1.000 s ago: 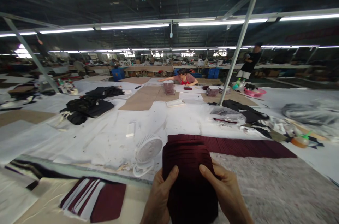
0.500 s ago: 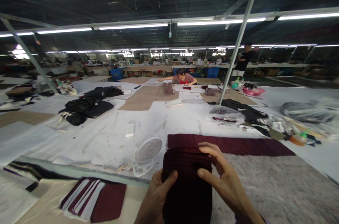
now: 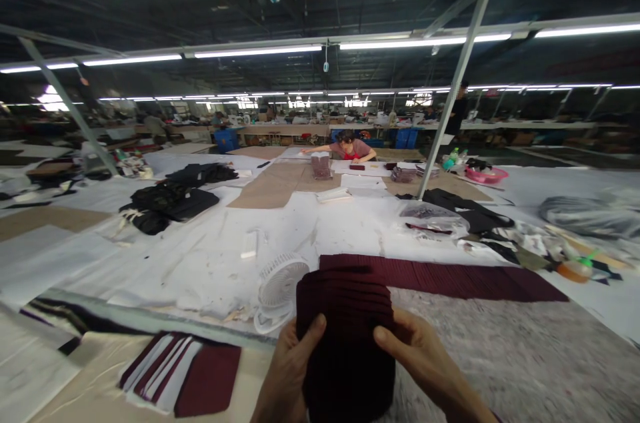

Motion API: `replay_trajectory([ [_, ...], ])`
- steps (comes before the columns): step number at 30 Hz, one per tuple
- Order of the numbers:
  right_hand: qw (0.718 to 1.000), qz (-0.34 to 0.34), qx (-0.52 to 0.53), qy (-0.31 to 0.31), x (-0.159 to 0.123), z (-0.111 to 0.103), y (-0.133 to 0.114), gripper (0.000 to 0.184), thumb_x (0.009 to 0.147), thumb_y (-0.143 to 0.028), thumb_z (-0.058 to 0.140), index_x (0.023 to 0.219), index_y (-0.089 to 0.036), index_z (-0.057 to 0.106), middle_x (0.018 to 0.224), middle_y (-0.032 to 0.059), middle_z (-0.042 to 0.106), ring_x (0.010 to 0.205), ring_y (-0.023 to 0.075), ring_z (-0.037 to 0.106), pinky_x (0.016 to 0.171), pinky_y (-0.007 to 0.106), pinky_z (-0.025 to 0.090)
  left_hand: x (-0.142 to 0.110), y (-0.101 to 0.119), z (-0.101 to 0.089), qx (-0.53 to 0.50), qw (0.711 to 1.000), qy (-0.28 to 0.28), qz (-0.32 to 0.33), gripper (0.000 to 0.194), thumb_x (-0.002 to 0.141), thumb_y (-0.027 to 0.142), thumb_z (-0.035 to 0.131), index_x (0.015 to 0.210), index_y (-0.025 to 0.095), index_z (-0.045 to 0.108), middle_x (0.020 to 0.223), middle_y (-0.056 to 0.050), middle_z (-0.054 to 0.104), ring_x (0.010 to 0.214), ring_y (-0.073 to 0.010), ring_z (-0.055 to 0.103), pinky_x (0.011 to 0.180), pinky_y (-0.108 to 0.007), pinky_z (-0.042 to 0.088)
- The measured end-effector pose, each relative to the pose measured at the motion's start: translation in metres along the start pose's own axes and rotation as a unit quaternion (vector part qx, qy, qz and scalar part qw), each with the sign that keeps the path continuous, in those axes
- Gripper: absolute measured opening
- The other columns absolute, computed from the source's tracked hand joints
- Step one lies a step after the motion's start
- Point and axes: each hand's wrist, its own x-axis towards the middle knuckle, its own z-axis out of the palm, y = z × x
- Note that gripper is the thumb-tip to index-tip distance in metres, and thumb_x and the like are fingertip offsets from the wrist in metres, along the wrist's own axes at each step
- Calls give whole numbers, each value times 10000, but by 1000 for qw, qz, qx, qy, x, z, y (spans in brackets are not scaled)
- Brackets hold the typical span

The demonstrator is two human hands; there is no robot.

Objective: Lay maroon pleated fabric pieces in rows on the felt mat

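A thick stack of dark maroon fabric pieces [image 3: 347, 343] is held up in front of me, its top edges fanned into several layers. My left hand [image 3: 295, 359] grips its left side, thumb on the near face and fingers hidden behind. On the other side my right hand [image 3: 417, 349] holds the right edge, thumb against the front and fingers tucked behind. Just beyond the stack, a long row of overlapping maroon pieces [image 3: 450, 276] lies on a mottled grey cloth [image 3: 500, 336].
A white fan [image 3: 280, 286] stands left of the stack. At lower left, maroon and white pieces [image 3: 180, 373] lie on beige cloth. Black garments [image 3: 170, 199], a plastic bag [image 3: 434, 219] and a metal post [image 3: 455, 93] are farther off. A co-worker [image 3: 350, 146] leans over the far table.
My right fingers have come down from the stack's top edge to its right side, behind it. The top layers now fan out, and the stack tilts slightly left.
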Motion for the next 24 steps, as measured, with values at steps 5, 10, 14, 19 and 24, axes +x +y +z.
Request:
replay_trajectory([
  [5,994,22,15,110,-5,12,5,276,768,-432,640,892,-205,736,801,35,711,790,225,630,752,328,493,1,-5,7,-34,999,-10,6,224,672,215,742,883,151,704,849,-76,735,885,-255,668,886,-378,490],
  [10,994,27,8,106,-6,11,5,273,764,-443,641,849,-205,743,748,28,699,755,213,620,701,302,490,3,-7,10,-62,998,1,19,229,677,213,737,892,142,698,874,-83,734,897,-260,665,878,-380,497],
  [14,998,38,-33,24,-6,7,9,324,794,-473,593,778,-177,722,688,15,665,671,185,595,616,264,472,1,-1,9,-60,998,8,16,294,666,213,745,943,140,681,898,-86,730,880,-261,670,852,-376,513],
  [19,999,11,-43,-11,-5,7,9,297,806,-450,586,807,-181,713,715,7,661,671,175,592,610,247,466,1,6,4,-50,997,39,43,419,674,223,744,1071,151,632,911,-85,728,859,-255,677,842,-377,520],
  [24,997,-4,-5,74,0,15,2,327,772,-449,630,985,-214,711,870,42,704,843,239,631,804,350,496,1,-1,5,-61,998,10,33,408,655,216,754,1047,157,658,885,-85,733,887,-268,668,855,-374,509],
])
